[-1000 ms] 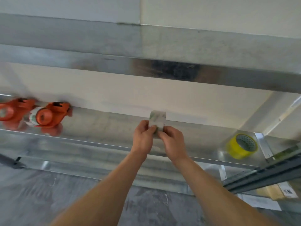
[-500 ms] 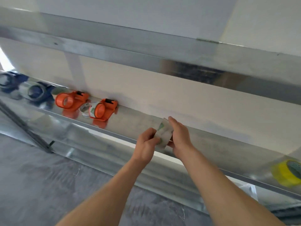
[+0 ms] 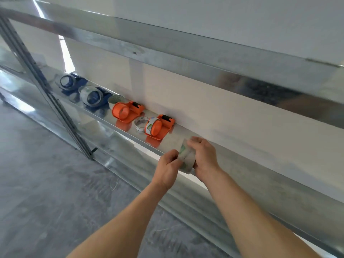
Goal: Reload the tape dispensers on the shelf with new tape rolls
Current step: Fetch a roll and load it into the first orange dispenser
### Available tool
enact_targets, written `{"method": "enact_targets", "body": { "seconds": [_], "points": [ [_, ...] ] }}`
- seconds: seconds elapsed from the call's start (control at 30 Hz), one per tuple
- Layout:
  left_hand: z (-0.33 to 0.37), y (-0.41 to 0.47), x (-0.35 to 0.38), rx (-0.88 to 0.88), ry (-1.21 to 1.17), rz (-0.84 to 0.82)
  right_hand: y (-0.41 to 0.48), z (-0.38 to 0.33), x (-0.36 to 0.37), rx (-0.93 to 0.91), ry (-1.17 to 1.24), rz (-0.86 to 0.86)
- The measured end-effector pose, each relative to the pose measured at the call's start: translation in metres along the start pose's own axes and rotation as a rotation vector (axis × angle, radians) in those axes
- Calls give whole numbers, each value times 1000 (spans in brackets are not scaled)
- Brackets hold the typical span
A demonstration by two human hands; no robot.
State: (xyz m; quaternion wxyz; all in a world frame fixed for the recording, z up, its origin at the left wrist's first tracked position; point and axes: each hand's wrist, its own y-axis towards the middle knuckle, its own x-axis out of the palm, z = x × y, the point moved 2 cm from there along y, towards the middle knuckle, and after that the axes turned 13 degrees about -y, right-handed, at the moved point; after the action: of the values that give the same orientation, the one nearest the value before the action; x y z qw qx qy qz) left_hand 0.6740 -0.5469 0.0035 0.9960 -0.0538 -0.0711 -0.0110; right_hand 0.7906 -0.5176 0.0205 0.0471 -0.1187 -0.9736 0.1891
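Both hands hold a clear tape roll [image 3: 186,158] with a green-printed core, just above the front lip of the metal shelf [image 3: 242,164]. My left hand [image 3: 167,167] pinches its left side and my right hand [image 3: 203,157] wraps its right side. On the shelf to the left lie two orange dispensers: the nearer orange dispenser [image 3: 160,126] carries a tape roll, the farther orange dispenser [image 3: 126,111] shows a bare orange hub. A loose clear roll [image 3: 141,123] lies between them. Two blue dispensers [image 3: 94,96] [image 3: 69,81] sit farther left.
A slanted metal upright [image 3: 46,94] crosses in front of the shelf at the left. Another metal shelf beam [image 3: 186,53] runs overhead. A white wall backs the shelf. Grey concrete floor [image 3: 46,183] lies below.
The view has swung left: the yellow roll has left the frame and the blue dispensers have come in. My hands carried the clear roll leftward, nearer the orange dispensers.
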Motion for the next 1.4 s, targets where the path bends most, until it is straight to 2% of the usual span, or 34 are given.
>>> {"method": "enact_targets", "body": {
  "seconds": [0.37, 0.67, 1.0, 1.4],
  "points": [
    [26, 25, -61, 54, -29, 247, 22, -14, 89, -38, -56, -275],
    [36, 34, -102, 98, -76, 468, 31, -18, 147, -87, -173, -419],
    [44, 61, -176, 68, -118, 564, 44, -10, 221, -72, -261, -431],
    [69, 124, -311, 25, -98, 431, 64, -10, 363, -51, -247, -259]
  ]
}}
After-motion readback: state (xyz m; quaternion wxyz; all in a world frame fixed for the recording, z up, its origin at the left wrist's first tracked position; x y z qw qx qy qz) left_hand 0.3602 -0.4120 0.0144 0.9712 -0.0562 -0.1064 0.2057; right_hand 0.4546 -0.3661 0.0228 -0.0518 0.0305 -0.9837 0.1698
